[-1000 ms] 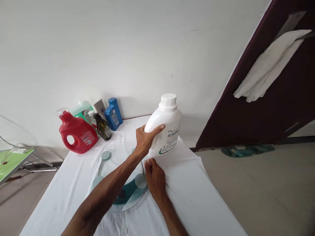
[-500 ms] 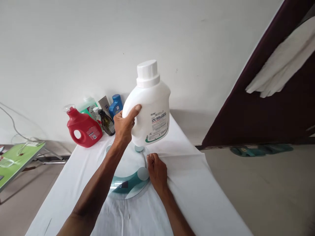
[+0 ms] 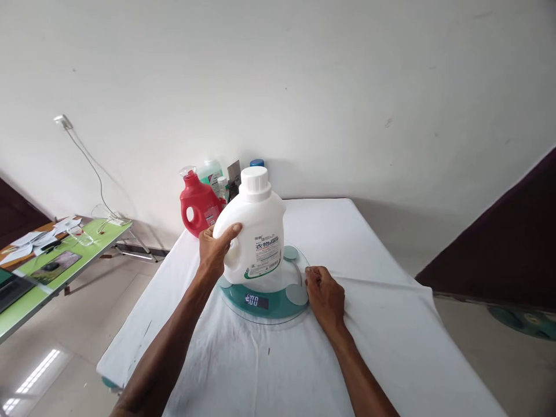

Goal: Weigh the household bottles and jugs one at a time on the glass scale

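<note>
A large white laundry detergent bottle [image 3: 260,231] with a white screw cap leans slightly, its base over the round glass scale [image 3: 278,313]. Whether the base touches the glass, I cannot tell. My left hand [image 3: 215,249] is closed around the bottle's handle, thumb on the near side. Digits glow on the scale's dark display [image 3: 256,300]. My right hand [image 3: 325,292] rests on the white cloth at the scale's right rim, fingers curled in, fingertips close to the glass edge; I see nothing held in them.
Behind the bottle stand a red jug [image 3: 197,202], a green-liquid bottle [image 3: 211,172], a grey box [image 3: 234,172] and a blue-capped bottle [image 3: 256,163]. A wall backs the cloth-covered table [image 3: 373,347]. At left is a green table [image 3: 93,246] with papers and a laptop.
My left hand has lowered the bottle toward the scale and brought it more upright. Digits now show clearly on the display. My right hand stays by the rim; the camera view has turned left.
</note>
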`<action>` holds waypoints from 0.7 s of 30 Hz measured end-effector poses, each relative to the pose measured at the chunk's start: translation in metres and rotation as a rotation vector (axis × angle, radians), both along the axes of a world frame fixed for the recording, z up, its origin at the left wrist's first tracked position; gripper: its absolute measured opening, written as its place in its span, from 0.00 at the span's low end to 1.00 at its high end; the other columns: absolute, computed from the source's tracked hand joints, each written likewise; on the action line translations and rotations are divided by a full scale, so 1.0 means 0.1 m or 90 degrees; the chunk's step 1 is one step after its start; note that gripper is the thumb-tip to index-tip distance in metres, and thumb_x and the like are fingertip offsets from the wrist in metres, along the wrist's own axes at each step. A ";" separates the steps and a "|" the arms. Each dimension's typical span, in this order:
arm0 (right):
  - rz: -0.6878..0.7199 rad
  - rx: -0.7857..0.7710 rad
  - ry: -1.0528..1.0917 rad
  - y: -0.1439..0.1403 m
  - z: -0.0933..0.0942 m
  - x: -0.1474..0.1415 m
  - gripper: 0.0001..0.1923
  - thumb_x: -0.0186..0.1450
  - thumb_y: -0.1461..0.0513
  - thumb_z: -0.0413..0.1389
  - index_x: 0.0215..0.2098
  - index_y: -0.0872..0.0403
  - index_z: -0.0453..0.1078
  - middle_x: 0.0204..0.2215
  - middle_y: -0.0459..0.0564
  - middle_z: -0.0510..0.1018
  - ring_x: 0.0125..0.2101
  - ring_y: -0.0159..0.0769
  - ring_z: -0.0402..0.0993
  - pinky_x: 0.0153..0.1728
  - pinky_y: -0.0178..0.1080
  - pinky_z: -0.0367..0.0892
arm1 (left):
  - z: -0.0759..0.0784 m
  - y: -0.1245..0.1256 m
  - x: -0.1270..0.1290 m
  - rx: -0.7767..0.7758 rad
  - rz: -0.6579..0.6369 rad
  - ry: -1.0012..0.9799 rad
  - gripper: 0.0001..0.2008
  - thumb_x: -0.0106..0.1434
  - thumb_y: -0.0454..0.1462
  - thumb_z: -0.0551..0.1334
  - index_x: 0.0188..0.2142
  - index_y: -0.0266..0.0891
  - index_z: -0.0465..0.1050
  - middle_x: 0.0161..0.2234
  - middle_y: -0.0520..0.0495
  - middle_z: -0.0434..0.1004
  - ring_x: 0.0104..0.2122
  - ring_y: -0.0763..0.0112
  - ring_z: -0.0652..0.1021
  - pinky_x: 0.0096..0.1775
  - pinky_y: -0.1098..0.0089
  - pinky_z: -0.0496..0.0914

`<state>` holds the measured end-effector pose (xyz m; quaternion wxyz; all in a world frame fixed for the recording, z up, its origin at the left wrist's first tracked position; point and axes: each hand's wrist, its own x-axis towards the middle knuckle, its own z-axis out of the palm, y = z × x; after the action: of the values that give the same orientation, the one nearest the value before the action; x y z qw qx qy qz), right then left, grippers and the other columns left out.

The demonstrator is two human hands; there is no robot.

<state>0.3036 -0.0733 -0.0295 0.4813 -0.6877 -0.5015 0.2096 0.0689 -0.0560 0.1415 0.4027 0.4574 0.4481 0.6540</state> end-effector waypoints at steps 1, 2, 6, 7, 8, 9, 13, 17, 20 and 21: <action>-0.003 -0.004 -0.002 0.00 0.01 0.00 0.22 0.67 0.41 0.46 0.35 0.46 0.69 0.29 0.55 0.84 0.31 0.49 0.81 0.38 0.46 0.69 | -0.04 0.02 -0.03 -0.001 0.002 -0.002 0.29 0.47 0.52 0.79 0.20 0.41 0.61 0.17 0.61 0.52 0.19 0.83 0.54 0.23 0.73 0.50; -0.005 -0.009 -0.004 -0.01 0.02 0.00 0.21 0.67 0.41 0.46 0.35 0.46 0.69 0.29 0.55 0.84 0.32 0.50 0.81 0.39 0.46 0.69 | -0.08 0.04 -0.05 -0.003 0.006 -0.007 0.29 0.47 0.52 0.79 0.20 0.41 0.62 0.17 0.60 0.52 0.19 0.82 0.54 0.23 0.73 0.51; -0.004 -0.030 -0.006 -0.03 0.08 0.00 0.21 0.65 0.41 0.46 0.34 0.45 0.68 0.30 0.56 0.85 0.33 0.51 0.82 0.41 0.47 0.70 | -0.16 0.13 -0.06 -0.008 0.010 -0.024 0.28 0.46 0.53 0.79 0.21 0.40 0.65 0.17 0.60 0.54 0.19 0.81 0.56 0.23 0.73 0.53; -0.003 -0.037 -0.004 -0.03 0.09 0.00 0.21 0.65 0.41 0.46 0.35 0.45 0.68 0.30 0.56 0.85 0.33 0.51 0.82 0.41 0.47 0.70 | -0.16 0.15 -0.05 -0.010 0.006 -0.023 0.28 0.46 0.53 0.79 0.21 0.40 0.66 0.17 0.59 0.54 0.19 0.81 0.56 0.23 0.72 0.53; -0.003 -0.043 -0.001 -0.04 0.10 0.00 0.21 0.65 0.41 0.46 0.35 0.46 0.69 0.30 0.56 0.85 0.33 0.51 0.82 0.41 0.48 0.70 | -0.17 0.16 -0.03 -0.010 0.001 -0.021 0.28 0.46 0.54 0.80 0.21 0.40 0.66 0.17 0.59 0.54 0.19 0.81 0.56 0.23 0.72 0.53; -0.002 -0.046 0.002 -0.06 0.11 0.00 0.21 0.64 0.41 0.47 0.35 0.46 0.69 0.29 0.56 0.85 0.33 0.51 0.81 0.41 0.48 0.70 | -0.17 0.17 -0.02 -0.009 -0.006 -0.015 0.29 0.46 0.55 0.79 0.21 0.40 0.65 0.17 0.59 0.55 0.19 0.81 0.57 0.23 0.72 0.53; 0.005 -0.049 0.007 -0.12 0.17 0.00 0.22 0.66 0.40 0.48 0.36 0.47 0.71 0.30 0.54 0.85 0.31 0.48 0.80 0.39 0.46 0.70 | -0.18 0.17 -0.07 0.017 -0.054 0.034 0.32 0.53 0.60 0.76 0.20 0.41 0.62 0.18 0.57 0.57 0.20 0.78 0.60 0.25 0.70 0.58; -0.012 -0.071 0.009 -0.14 0.21 -0.01 0.21 0.66 0.42 0.49 0.34 0.47 0.72 0.27 0.52 0.83 0.26 0.45 0.77 0.34 0.44 0.69 | -0.29 0.23 -0.32 0.041 -0.084 0.047 0.35 0.67 0.69 0.58 0.26 0.40 0.71 0.26 0.47 0.74 0.30 0.67 0.75 0.36 0.65 0.72; -0.033 -0.090 -0.010 -0.11 0.21 -0.01 0.20 0.64 0.43 0.50 0.32 0.47 0.72 0.26 0.52 0.83 0.25 0.45 0.77 0.34 0.45 0.69 | -0.52 0.32 -0.52 0.025 -0.034 0.067 0.37 0.72 0.66 0.48 0.33 0.40 0.78 0.39 0.41 0.84 0.43 0.57 0.81 0.51 0.57 0.75; -0.040 -0.091 -0.022 -0.10 0.20 -0.01 0.19 0.63 0.44 0.50 0.31 0.47 0.72 0.25 0.52 0.83 0.25 0.45 0.77 0.34 0.45 0.69 | -0.63 0.35 -0.57 0.014 -0.010 0.084 0.36 0.73 0.65 0.48 0.36 0.40 0.80 0.44 0.39 0.85 0.48 0.55 0.81 0.55 0.55 0.74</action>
<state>0.3026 -0.0837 -0.0092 0.4285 -0.7395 -0.4713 0.2178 0.0124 -0.0206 0.0789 0.3722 0.5077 0.4627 0.6242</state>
